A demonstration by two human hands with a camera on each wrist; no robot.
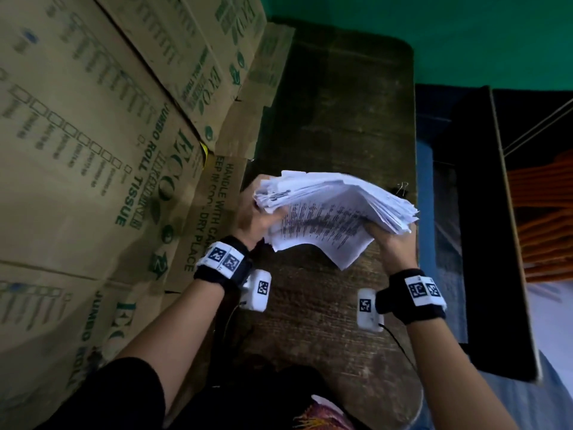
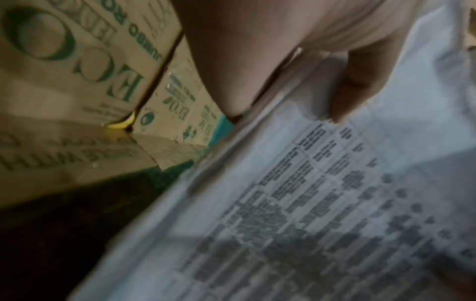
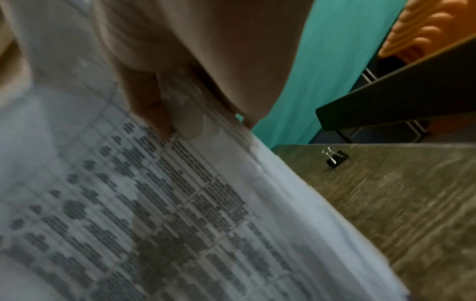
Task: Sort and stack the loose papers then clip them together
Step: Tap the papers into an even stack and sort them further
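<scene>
A thick, uneven stack of printed white papers [image 1: 328, 212] is held up above the dark wooden table [image 1: 335, 119], tilted toward me. My left hand [image 1: 257, 218] grips its left edge, thumb on the top sheet, as the left wrist view shows: left hand [image 2: 342, 87], papers [image 2: 296, 203]. My right hand [image 1: 389, 240] grips the stack's right edge, thumb on the printed face: right hand [image 3: 159, 106], papers [image 3: 154, 213]. A black binder clip [image 1: 402, 188] lies on the table near its right edge, beyond the stack; it also appears in the right wrist view, binder clip [image 3: 336, 159].
Stacked cardboard boxes [image 1: 108, 135] printed "ECO JUMBO ROLL TISSUE" wall in the table's left side. A dark panel [image 1: 483, 228] and orange items [image 1: 542, 212] stand to the right past the table edge. A green wall [image 1: 434, 32] lies behind.
</scene>
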